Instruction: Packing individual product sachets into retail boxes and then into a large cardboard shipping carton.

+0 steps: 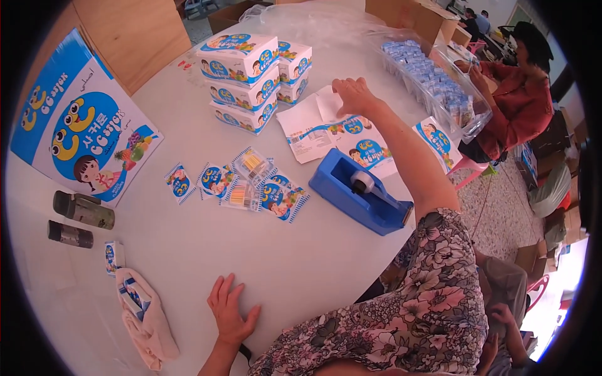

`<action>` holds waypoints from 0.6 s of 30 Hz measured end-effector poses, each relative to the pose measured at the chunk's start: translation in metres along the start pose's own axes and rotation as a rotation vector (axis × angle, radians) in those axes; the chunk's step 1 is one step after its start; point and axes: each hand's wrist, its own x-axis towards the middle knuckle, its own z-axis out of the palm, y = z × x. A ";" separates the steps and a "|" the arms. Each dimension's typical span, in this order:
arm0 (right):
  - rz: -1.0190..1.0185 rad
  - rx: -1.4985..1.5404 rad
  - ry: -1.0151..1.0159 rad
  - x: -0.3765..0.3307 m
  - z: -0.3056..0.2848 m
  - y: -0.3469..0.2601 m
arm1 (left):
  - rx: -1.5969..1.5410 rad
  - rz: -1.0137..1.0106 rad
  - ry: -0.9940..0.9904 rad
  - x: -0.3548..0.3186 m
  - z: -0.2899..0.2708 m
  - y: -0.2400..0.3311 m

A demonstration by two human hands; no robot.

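Note:
My left hand (231, 311) rests on the near part of the white table (207, 250), fingers spread, holding nothing. My right arm stretches across to flat printed cartons (305, 123), white with blue and fruit pictures. Just over their far edge is my right hand (356, 98), fingers curved and apart; whether its fingertips touch the card I cannot tell. Nearer me lies a blue tape dispenser (338, 193) under my right forearm's side. Several small sachets (276, 195) lie in a loose group left of it. Filled boxes (240, 94) stand in two stacks behind them.
A clear plastic tub (461, 128) of blue sachets sits at the far right, beside a co-worker in red (523, 103). A large printed carton (84, 125), two dark bottles (84, 210) and a pink cloth pouch (150, 332) line the left. Another person's hand (501, 314) shows lower right.

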 end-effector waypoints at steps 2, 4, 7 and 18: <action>-0.040 -0.055 0.044 -0.006 -0.018 0.013 | 0.000 0.015 0.000 0.000 0.000 0.000; -0.109 -0.093 0.230 -0.024 -0.053 0.025 | -0.005 0.034 0.021 -0.003 0.001 -0.001; -0.110 -0.151 0.500 -0.066 -0.151 0.008 | -0.003 0.045 0.039 -0.010 0.000 -0.003; -0.646 0.681 0.113 -0.269 -0.171 -0.247 | 0.002 0.175 0.843 0.025 -0.088 0.062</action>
